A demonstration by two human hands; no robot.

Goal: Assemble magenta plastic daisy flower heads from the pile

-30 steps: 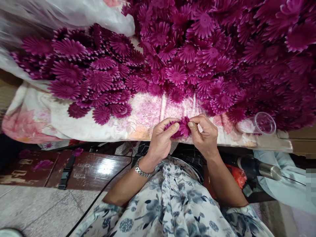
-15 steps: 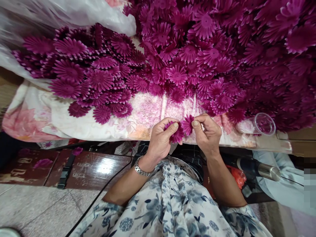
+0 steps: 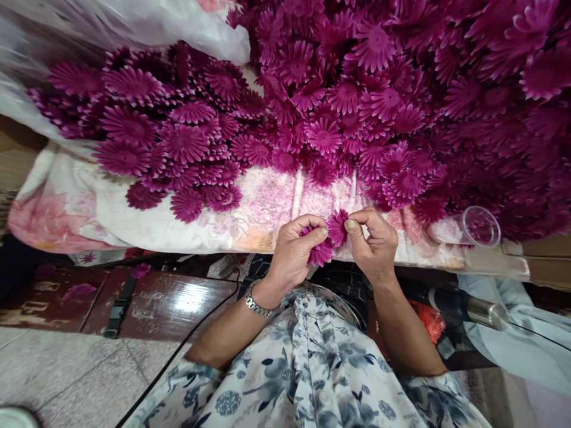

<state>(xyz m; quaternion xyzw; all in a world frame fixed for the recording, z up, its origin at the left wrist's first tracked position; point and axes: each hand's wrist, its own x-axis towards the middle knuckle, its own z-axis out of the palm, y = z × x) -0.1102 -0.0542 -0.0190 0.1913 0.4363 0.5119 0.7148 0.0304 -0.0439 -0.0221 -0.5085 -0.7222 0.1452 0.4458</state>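
My left hand (image 3: 298, 248), with a metal watch on its wrist, is closed on a magenta artificial flower (image 3: 320, 254), partly hidden by the thumb and fingers. Pinched between the thumb and fingertips of my right hand (image 3: 373, 241) is a smaller magenta flower piece (image 3: 338, 227), its petals facing left. The two flower pieces are close together, near the front edge of the cloth-covered table. Whether they touch I cannot tell. Beyond both hands lies a big heap of magenta flower heads (image 3: 323, 136), with a looser pile (image 3: 185, 142) to the left.
A clear plastic cup (image 3: 480, 226) lies at the right front of the floral cloth (image 3: 98, 220). White plastic sheeting (image 3: 178, 27) covers the back left. Below are a reddish-brown bench (image 3: 169, 303) with a black buckle strap (image 3: 118, 309), and a dark bottle (image 3: 468, 308) to the right.
The left hand has turned slightly, with its fingertips nearer the right hand's flower piece, and its own flower shows lower. The right hand has shifted a little left. Both still hold their flowers.
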